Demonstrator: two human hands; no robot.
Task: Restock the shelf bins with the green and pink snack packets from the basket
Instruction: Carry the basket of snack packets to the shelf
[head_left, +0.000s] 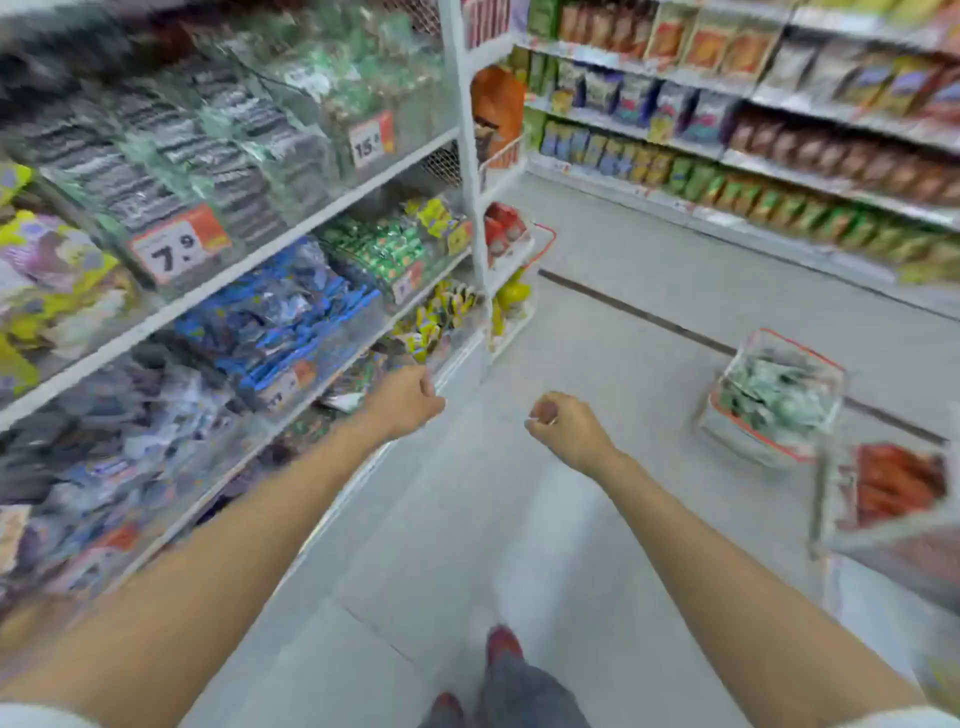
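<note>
Two bare arms reach forward over the aisle floor (597, 322): the left hand (408, 400) hangs just beside the lower shelf bins (332, 322) with its fingers curled in, and the right hand (563, 423) is closed into a fist, with no packet visible in either. The basket (802, 349), filled with green packets (779, 392), stands on the floor well apart to the right of the right hand. Near it, a clear container (831, 499) holds red-orange packets (893, 488); motion blur hides finer detail.
</note>
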